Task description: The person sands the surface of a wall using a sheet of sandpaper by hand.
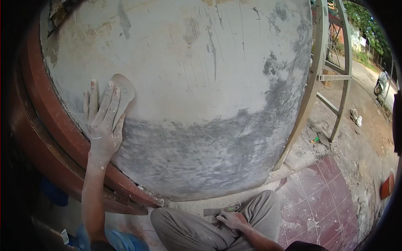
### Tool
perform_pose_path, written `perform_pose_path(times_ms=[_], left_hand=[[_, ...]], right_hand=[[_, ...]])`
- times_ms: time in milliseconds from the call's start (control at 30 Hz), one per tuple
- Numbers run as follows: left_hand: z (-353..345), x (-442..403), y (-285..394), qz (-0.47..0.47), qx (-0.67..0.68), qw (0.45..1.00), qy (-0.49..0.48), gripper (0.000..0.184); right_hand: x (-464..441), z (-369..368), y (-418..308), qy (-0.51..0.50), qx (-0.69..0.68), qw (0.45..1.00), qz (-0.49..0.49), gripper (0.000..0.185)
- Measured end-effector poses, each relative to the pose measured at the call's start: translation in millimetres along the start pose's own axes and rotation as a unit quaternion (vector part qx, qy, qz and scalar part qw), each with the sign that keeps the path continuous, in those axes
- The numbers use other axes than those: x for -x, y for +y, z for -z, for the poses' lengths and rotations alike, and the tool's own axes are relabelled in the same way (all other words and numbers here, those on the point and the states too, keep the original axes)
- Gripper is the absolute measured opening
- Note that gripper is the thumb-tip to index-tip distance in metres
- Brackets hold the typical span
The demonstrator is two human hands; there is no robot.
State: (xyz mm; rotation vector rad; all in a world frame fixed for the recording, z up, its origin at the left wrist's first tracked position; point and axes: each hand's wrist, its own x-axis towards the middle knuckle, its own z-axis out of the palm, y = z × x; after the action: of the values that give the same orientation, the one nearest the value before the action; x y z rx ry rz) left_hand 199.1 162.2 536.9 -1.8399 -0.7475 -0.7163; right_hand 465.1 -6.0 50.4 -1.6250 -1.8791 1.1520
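Note:
My left hand (104, 121) lies against the pale wall (167, 83) at the left, its fingers stretched over a piece of sandpaper (127, 90). The sheet's rounded edge sticks out past the fingertips, and the palm side is hidden. White dust coats the fingers and wrist. Low in the view, my right hand (233, 220) rests on my lap between the bent knees. Its fingers are curled, and what they may hold is hidden. Just beyond them lies a putty knife (220, 211), blade toward the left, not visibly gripped.
A dark red door frame (54, 100) borders the wall's left side. At the right stands a wooden ladder (314, 88). Dusty red tiles (312, 198) cover the floor there. Farther out are a reddish pot (387, 186), white shoes (356, 117) and a parked scooter (380, 83).

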Motion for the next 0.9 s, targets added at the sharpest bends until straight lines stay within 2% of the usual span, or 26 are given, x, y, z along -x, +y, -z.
perform_pose_path(times_ms=[100, 200, 267, 333, 400, 433, 500, 633, 767, 833, 900], left_hand=[[-15.4, -10.1, 21.5, 0.021, 0.062, 0.997, 0.027, 0.065], [-7.8, -49.2, 66.9, 0.031, 0.050, 0.998, 0.015, 0.071], [-25.9, -74.9, 97.8, 0.029, 0.059, 0.996, 0.065, 0.074], [-35.4, -95.9, 137.1, -0.012, 0.073, 0.996, 0.044, 0.072], [-41.1, -104.2, 181.2, -0.080, 0.171, 0.982, 0.015, 0.064], [-47.6, -101.8, 203.2, -0.076, 0.174, 0.982, 0.019, 0.064], [-54.3, -94.8, 234.1, -0.171, 0.210, 0.963, 0.005, 0.060], [-56.9, -84.8, 210.5, -0.167, 0.204, 0.965, 0.007, 0.051], [-42.5, -76.1, 132.8, -0.024, 0.040, 0.997, 0.069, 0.056], [-31.6, -68.2, 98.1, 0.065, -0.038, 0.993, 0.090, 0.051], [-32.9, -55.2, 63.3, 0.130, 0.004, 0.980, 0.153, 0.049]], right_hand=[[-2.4, 4.5, -1.0, 0.000, 0.015, 1.000, -0.003, 0.048], [-6.2, -3.5, 6.8, 0.017, -0.002, 1.000, -0.013, 0.048], [-4.5, -1.7, 4.7, 0.022, -0.004, 1.000, -0.021, 0.048], [-5.7, -6.1, 10.1, 0.018, 0.004, 1.000, -0.013, 0.049], [-3.4, -7.3, 12.3, 0.025, 0.001, 1.000, -0.008, 0.049], [-2.8, -9.0, 13.4, 0.029, -0.010, 1.000, 0.003, 0.050], [0.0, -10.5, 13.2, 0.043, -0.017, 0.999, 0.003, 0.050], [2.4, 0.7, 10.2, 0.038, -0.009, 0.999, 0.004, 0.050], [3.0, 3.2, 5.5, 0.030, -0.021, 0.999, 0.007, 0.049], [-1.1, 0.3, 7.1, 0.030, -0.030, 0.999, 0.009, 0.049], [-3.1, -1.4, 8.5, 0.017, -0.012, 1.000, 0.008, 0.048]])
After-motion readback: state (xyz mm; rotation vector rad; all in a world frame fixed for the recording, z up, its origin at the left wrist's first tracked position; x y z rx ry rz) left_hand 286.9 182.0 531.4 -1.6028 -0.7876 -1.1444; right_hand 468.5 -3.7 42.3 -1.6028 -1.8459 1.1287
